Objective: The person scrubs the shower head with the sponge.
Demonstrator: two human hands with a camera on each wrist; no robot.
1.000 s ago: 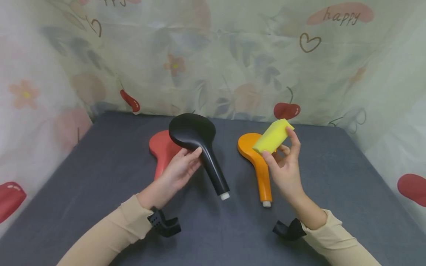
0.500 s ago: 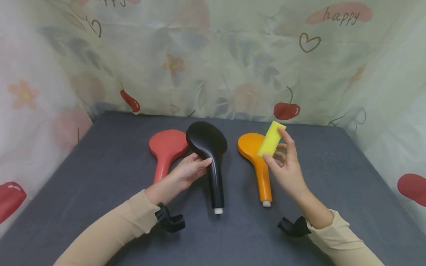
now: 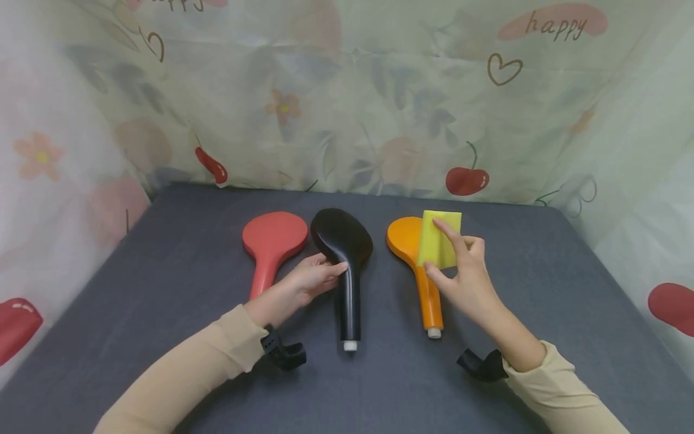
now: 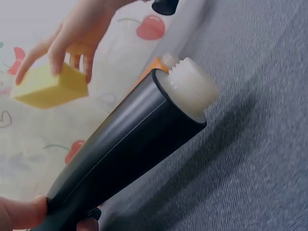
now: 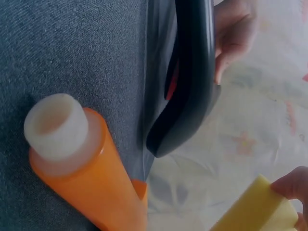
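Left hand (image 3: 314,278): thumb and fingers grip neck of black handheld shower head (image 3: 355,256), held above counter (image 3: 542,301), white threaded connector (image 4: 190,89) toward person. Right hand (image 3: 466,280): thumb and index finger pinch yellow sponge (image 3: 430,244), raised above counter; in head view, sponge overlaps orange shower head (image 3: 428,292). Red shower head (image 3: 273,238): just left of black one. Room: counter strip separates black, orange handles; wider stretch runs from right hand to right counter edge.
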